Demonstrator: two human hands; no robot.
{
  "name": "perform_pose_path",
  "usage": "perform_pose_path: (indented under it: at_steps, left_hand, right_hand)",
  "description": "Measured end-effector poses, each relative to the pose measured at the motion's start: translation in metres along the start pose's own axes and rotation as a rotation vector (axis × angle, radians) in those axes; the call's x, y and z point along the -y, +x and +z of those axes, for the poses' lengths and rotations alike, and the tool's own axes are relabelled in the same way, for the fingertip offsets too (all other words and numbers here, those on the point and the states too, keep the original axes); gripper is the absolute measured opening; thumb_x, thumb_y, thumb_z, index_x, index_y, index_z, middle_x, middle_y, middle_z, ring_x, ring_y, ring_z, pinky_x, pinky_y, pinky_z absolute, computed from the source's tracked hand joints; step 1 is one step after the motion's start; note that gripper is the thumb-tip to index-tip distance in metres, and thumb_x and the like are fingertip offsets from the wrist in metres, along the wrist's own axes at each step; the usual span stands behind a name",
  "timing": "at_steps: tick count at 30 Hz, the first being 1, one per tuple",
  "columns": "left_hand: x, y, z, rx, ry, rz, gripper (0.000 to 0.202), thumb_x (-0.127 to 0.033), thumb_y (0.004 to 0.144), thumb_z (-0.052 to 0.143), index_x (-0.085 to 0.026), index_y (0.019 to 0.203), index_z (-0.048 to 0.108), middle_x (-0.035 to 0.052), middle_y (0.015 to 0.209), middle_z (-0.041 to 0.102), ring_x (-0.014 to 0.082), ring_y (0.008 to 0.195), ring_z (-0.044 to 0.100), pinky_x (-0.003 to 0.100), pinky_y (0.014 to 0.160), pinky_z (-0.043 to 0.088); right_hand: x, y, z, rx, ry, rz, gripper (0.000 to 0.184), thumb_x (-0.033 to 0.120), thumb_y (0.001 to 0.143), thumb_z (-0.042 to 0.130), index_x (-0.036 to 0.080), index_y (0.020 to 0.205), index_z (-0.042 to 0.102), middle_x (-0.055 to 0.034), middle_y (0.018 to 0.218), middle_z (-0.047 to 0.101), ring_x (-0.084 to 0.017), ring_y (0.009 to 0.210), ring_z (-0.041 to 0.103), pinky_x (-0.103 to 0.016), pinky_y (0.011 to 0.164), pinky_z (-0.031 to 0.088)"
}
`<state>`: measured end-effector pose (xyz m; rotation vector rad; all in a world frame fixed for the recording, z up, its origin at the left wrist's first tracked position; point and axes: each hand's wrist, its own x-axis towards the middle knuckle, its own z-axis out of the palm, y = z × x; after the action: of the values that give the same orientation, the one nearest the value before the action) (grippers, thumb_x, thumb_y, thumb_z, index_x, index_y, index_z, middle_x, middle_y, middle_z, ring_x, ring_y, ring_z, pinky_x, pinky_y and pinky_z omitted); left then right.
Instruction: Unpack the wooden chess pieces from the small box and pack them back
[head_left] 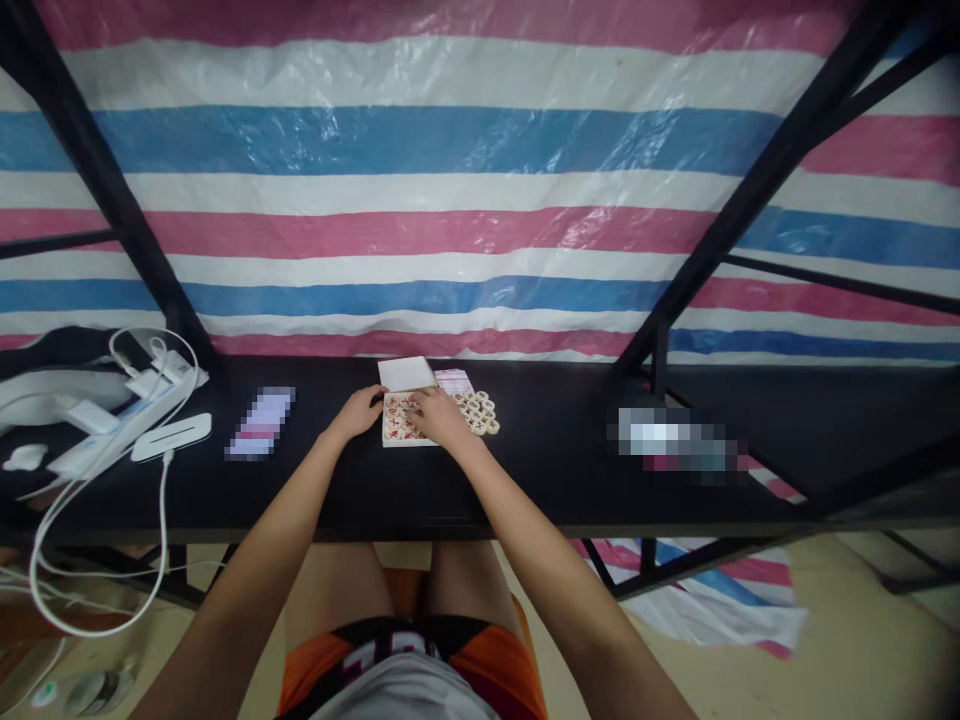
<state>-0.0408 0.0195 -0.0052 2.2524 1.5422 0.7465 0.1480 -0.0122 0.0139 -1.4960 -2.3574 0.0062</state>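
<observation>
A shallow white box (411,442) sits on the black desk, holding rows of round xiangqi pieces (395,424) with red characters. My left hand (360,412) is at the box's upper left corner, its fingers bent against the edge. Over the right part of the box is my right hand (441,417), fingers curled down onto a piece among the rows; the fingertips are partly hidden. Several loose xiangqi pieces (482,411) with dark characters lie right of the box, beside my right hand. Behind the box lies its white lid (406,374), next to a printed paper (454,381).
On the left stand a white power strip (127,415) with cables and a white flat device (172,436). A blurred-out phone-like object (261,424) lies nearer. Another blurred object (675,440) is at right. Black metal bars (697,240) frame the striped sheet (450,240).
</observation>
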Motion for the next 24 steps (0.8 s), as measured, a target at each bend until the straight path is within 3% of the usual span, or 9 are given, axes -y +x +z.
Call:
perform_pose_path:
  at_steps: [5, 8, 13, 19, 24]
  left_hand:
    - [0.000, 0.000, -0.001, 0.003, -0.014, 0.009, 0.032, -0.017, 0.083, 0.048, -0.016, 0.112, 0.060, 0.0092, 0.115, 0.065, 0.0210, 0.109, 0.059, 0.032, 0.096, 0.043]
    - [0.000, 0.000, -0.001, 0.007, -0.013, 0.016, 0.033, -0.017, 0.082, 0.047, -0.016, 0.112, 0.061, 0.0092, 0.115, 0.066, 0.0212, 0.108, 0.059, 0.033, 0.096, 0.043]
    - [0.000, 0.001, -0.001, 0.002, 0.011, -0.004, 0.034, -0.016, 0.082, 0.047, -0.017, 0.113, 0.060, 0.0081, 0.115, 0.065, 0.0208, 0.108, 0.060, 0.033, 0.097, 0.043]
    - [-0.002, -0.001, -0.001, 0.000, -0.016, 0.014, 0.034, -0.016, 0.082, 0.046, -0.018, 0.112, 0.061, 0.0070, 0.114, 0.066, 0.0206, 0.108, 0.060, 0.033, 0.098, 0.043]
    - [0.000, 0.000, 0.000, -0.006, -0.020, 0.016, 0.034, -0.016, 0.082, 0.046, -0.019, 0.112, 0.061, 0.0066, 0.113, 0.067, 0.0204, 0.108, 0.060, 0.033, 0.097, 0.043]
  right_hand:
    - [0.001, 0.014, 0.009, 0.016, 0.028, 0.029, 0.028, 0.029, 0.089, 0.048, 0.017, 0.109, 0.063, -0.0100, 0.106, 0.063, -0.022, 0.101, 0.054, -0.030, 0.087, 0.038]
    - [-0.001, 0.012, 0.009, -0.029, 0.036, 0.065, 0.028, 0.028, 0.090, 0.046, 0.018, 0.109, 0.062, -0.0098, 0.107, 0.062, -0.022, 0.102, 0.053, -0.030, 0.087, 0.038]
    - [-0.002, 0.002, 0.010, 0.016, 0.001, 0.001, 0.025, 0.023, 0.088, 0.047, 0.016, 0.105, 0.065, -0.0108, 0.104, 0.063, -0.021, 0.102, 0.053, -0.029, 0.088, 0.037]
    - [-0.002, -0.002, 0.014, -0.035, -0.008, 0.012, 0.027, 0.025, 0.090, 0.045, 0.015, 0.104, 0.066, -0.0112, 0.102, 0.062, -0.021, 0.100, 0.053, -0.030, 0.091, 0.037]
    - [-0.002, 0.001, 0.013, 0.003, -0.059, 0.034, 0.029, 0.026, 0.090, 0.043, 0.014, 0.106, 0.064, -0.0131, 0.106, 0.062, -0.023, 0.104, 0.051, -0.032, 0.088, 0.038]
